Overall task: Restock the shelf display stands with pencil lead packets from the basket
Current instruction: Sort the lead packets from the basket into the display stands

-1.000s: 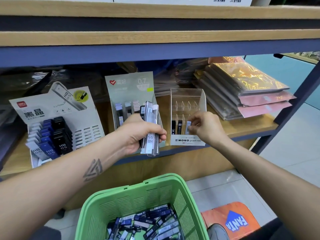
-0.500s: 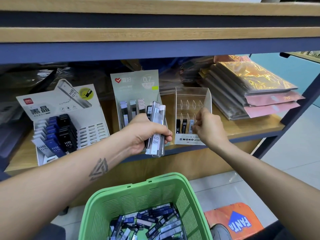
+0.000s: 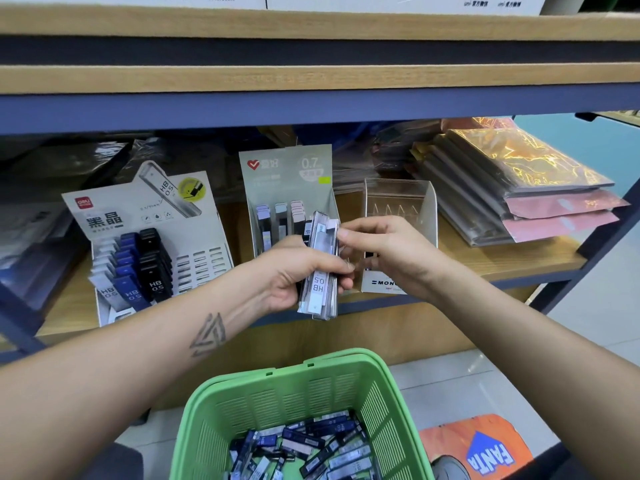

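Your right hand [image 3: 388,251] has left the clear MONO stand [image 3: 398,202] and now pinches the top of the packet stack.

Your left hand [image 3: 298,271] grips the stack of HB 0.5 lead packets [image 3: 320,271] at frame centre: slim, glossy, hard plastic cases. So another packet looks about to be peeled off. More lie loose in the slatted green basket [image 3: 388,403], bottom centre.

Bright, even overhead light; glare on the foil packs [image 3: 519,161]; shelf [image 3: 311,77] edges bow with wide-angle distortion; the shelf's back recess is dim.
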The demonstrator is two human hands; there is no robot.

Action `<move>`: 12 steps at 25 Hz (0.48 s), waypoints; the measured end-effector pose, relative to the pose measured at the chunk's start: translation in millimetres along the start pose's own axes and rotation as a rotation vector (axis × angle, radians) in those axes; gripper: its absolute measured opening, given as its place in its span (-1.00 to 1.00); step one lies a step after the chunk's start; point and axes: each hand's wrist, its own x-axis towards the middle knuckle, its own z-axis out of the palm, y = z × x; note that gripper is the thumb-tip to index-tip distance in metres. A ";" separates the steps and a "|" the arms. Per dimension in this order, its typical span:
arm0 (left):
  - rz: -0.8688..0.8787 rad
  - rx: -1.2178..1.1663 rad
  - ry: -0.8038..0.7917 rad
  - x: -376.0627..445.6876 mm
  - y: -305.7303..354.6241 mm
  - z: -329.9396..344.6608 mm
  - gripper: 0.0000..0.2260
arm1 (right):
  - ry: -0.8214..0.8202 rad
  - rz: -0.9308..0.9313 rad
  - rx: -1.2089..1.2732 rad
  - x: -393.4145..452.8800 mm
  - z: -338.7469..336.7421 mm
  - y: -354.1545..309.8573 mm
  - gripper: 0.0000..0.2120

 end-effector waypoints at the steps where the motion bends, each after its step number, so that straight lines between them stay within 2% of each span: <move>1: -0.011 -0.002 0.003 -1.4 0.2 -2.5 -0.84 | -0.018 0.015 0.012 2.5 3.1 0.1 -0.82; 4: -0.023 0.007 0.013 -4.4 -0.3 -9.9 -0.78 | 0.038 0.055 -0.030 9.6 11.6 -2.6 -0.75; 6: -0.023 0.017 0.026 -6.5 0.5 -14.5 -0.77 | 0.020 0.060 0.000 11.8 16.5 -5.8 -0.74; 12: -0.074 -0.012 -0.063 -19.9 2.0 -29.9 -0.91 | -0.069 0.008 0.080 14.8 26.9 -4.8 -0.71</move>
